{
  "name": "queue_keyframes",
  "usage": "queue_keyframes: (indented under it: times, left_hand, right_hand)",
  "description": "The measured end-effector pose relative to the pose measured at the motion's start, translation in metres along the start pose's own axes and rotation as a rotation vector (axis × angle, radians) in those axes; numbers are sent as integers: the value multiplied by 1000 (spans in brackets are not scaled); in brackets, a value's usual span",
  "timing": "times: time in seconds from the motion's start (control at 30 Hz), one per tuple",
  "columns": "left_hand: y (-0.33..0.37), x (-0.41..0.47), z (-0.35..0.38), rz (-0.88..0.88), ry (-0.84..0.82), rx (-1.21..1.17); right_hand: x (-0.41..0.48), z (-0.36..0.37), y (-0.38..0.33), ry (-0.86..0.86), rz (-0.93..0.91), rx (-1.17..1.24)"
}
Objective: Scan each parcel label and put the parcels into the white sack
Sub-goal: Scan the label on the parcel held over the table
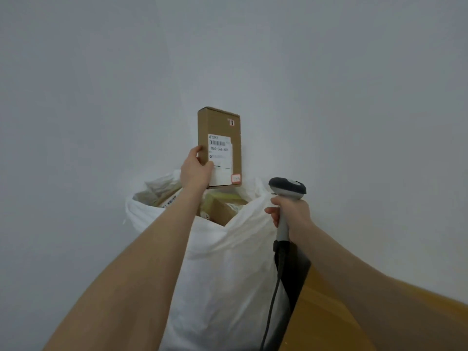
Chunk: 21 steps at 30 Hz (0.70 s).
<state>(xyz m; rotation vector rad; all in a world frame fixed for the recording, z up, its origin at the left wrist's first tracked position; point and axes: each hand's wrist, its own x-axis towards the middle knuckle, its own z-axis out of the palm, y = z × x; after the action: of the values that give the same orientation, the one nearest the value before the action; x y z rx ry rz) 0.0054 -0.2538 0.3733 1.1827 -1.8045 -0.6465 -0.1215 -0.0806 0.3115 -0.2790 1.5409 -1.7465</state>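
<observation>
My left hand (195, 171) grips a flat brown cardboard parcel (219, 127) by its lower left edge and holds it upright above the white sack (222, 269). The parcel's white barcode label (220, 158) faces me, and a small red sticker sits at its lower right corner. My right hand (293, 214) is wrapped round the handle of a grey barcode scanner (287, 188), just right of the sack's mouth, its head below and right of the parcel. A dark cable hangs from the scanner. Several brown parcels (217, 209) lie inside the open sack.
A plain pale wall (101, 97) fills the background behind the sack. A wooden surface (329, 320) shows at the lower right, beside a dark object behind the scanner cable.
</observation>
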Motion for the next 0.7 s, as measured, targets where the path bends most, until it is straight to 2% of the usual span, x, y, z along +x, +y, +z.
queue_keyframes:
  times: [0.1,0.2,0.3,0.53,0.7]
  left_hand:
    - [-38,17,3,-64,-179,210]
    - [-79,17,22,-228,-367,236]
    - [-90,13,29,-283,-436,331]
    - [-41,16,54,60,-305,352]
    - [12,-24,103,340,-447,214]
  right_hand:
    - [15,14,10,22,18,5]
    - [30,22,25,58,56,-16]
    - [38,25,35,90,114,2]
    - [34,10,44,101,218,202]
    - [9,-17,64,152,335,384]
